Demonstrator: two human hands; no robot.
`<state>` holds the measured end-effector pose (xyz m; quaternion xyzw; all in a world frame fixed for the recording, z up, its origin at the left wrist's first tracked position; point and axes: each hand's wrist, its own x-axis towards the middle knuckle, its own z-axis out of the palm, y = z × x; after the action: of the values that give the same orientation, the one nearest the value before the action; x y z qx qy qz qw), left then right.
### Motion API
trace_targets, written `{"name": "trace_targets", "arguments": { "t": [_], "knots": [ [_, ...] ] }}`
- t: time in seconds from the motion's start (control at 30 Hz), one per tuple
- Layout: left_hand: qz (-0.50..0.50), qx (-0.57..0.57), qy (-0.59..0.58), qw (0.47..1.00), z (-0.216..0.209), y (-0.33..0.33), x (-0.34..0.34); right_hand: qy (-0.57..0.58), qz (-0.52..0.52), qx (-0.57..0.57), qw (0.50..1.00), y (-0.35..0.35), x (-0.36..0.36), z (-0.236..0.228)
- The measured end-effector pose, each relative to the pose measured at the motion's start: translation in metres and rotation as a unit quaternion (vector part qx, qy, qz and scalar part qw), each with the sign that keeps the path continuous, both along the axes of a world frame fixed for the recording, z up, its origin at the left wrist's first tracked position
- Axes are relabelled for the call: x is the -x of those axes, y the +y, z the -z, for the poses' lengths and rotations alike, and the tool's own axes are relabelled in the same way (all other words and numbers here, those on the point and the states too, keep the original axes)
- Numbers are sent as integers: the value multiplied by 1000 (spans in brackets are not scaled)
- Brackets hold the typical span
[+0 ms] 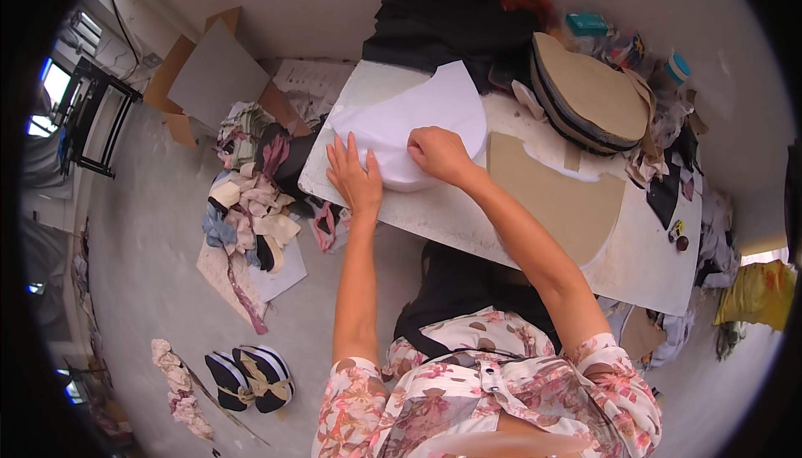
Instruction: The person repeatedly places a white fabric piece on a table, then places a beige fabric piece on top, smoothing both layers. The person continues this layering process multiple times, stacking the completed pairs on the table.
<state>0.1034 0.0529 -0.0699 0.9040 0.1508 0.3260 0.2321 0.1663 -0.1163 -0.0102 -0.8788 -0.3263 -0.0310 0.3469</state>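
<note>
Atop white sheet (pixel 434 109), left grip (pixel 357 179) lies spread, empty; right grip (pixel 438 154) curls, contents unclear.

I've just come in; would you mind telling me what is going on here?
A person at a white table is handling a curved white piece. The left hand lies spread at its left side; the right hand is curled over it. A flat tan piece lies to the right, with a tan-topped stack beyond.
</note>
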Motion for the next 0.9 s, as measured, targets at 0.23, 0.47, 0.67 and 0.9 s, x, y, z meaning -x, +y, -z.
{"name": "trace_targets", "arguments": {
  "t": [0.23,0.47,0.67,0.9],
  "knots": [
    [-24,-24,93,995,12,8,0,295,9,-282,913,-77,-27,-43],
    [55,98,-91,989,-28,-41,31,235,-8,-322,917,-162,21,-111],
    [479,758,276,347,-37,-163,117,123,31,-191,973,-173,89,-106],
    [395,863,162,268,-46,-168,117,-49,-10,-3,999,-189,159,-79]
  ]
}}
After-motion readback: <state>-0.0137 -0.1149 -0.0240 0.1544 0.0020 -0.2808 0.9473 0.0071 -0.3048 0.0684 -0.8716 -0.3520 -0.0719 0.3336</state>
